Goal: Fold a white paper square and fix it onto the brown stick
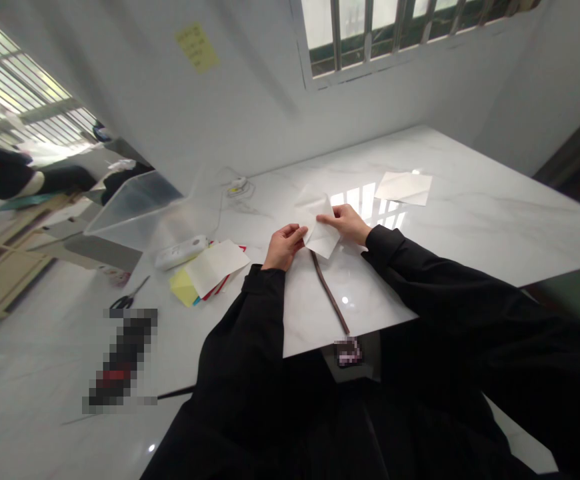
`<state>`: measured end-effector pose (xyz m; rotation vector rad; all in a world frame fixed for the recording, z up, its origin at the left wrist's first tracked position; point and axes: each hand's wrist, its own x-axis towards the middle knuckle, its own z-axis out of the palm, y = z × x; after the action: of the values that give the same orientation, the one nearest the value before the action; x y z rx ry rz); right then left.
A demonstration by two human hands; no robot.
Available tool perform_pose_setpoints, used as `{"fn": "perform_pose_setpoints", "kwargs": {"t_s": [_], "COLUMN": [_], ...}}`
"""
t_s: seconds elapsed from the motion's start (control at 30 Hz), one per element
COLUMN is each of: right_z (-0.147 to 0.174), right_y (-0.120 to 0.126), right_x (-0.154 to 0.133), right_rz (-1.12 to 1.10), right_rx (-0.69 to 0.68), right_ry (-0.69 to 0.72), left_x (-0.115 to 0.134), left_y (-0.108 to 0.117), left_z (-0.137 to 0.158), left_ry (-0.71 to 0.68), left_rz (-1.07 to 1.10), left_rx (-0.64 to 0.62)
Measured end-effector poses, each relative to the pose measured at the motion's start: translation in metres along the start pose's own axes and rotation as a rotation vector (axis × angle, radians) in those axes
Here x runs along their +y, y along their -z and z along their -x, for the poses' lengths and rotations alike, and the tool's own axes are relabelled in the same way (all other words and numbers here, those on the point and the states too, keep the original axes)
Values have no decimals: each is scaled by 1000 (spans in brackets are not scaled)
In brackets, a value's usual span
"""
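Above the white marbled table, a folded sheet of white paper [324,239] is held between my two hands. My left hand [285,245] pinches its left edge with thumb and fingers. On the right side, my right hand [347,223] grips the paper with the thumb lying on top and the fingers partly hidden behind it. A thin brown stick or strip [331,293] runs from beneath the paper down to the table's near edge; whether a hand touches it I cannot tell.
Left of my hands lie a pile of coloured paper [215,268], a white elongated device [182,252] and scissors [129,298]. A clear plastic bin [137,210] stands behind them. Pale paper [404,188] lies at the back right. A cable with a small white piece [239,187] sits near the wall.
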<state>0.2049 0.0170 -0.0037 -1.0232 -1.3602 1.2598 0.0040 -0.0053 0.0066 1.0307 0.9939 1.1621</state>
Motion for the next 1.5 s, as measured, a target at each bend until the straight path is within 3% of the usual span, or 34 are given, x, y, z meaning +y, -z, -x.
{"fn": "perform_pose_setpoints", "kwargs": {"t_s": [0.43,0.7,1.07,1.5], "right_z": [3,9,10,9], "right_y": [2,-2,1,0], "right_x": [-1,-3,-3,-1], "right_rz": [-4,33,41,110], "right_rx": [-32,-89,-181,-151], "right_ry": [-11,-25,-62,-56], "left_x": [0,-1,2,3], "left_y": [-2,-1,-2,3], "left_z": [-1,-2,-1,-2], "left_ry": [-28,-59,-49,-134], "left_rz": [18,55,93,42], "left_rx": [-31,59,90,93]}}
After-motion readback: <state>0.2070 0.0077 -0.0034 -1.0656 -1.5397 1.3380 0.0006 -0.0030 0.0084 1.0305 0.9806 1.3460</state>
